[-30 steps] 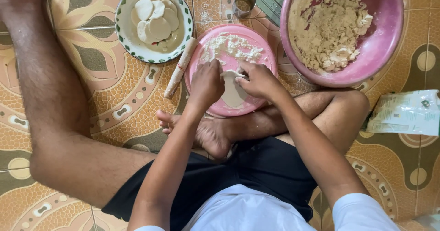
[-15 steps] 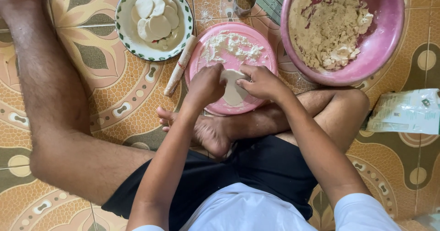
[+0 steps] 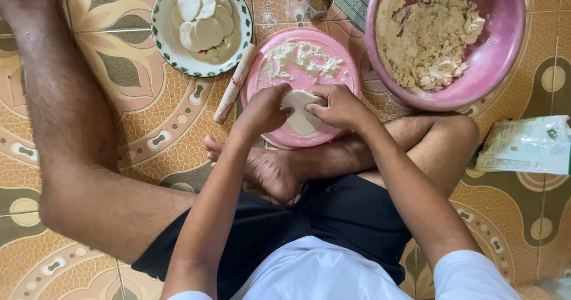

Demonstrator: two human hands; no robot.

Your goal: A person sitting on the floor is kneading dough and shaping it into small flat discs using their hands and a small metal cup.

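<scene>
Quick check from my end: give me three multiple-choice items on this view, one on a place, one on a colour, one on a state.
1. Where does the rolling pin lie?
A. between the patterned plate and the pink board
B. inside the bowl
C. on the bag

2. What colour is the big bowl?
A. green
B. pink
C. white

3. How is the dough piece held?
A. untouched
B. by the left hand alone
C. by the left hand and the right hand

Key: A, it lies on the floor between them; B, its wall is pink; C, both hands' fingers grip it.
</scene>
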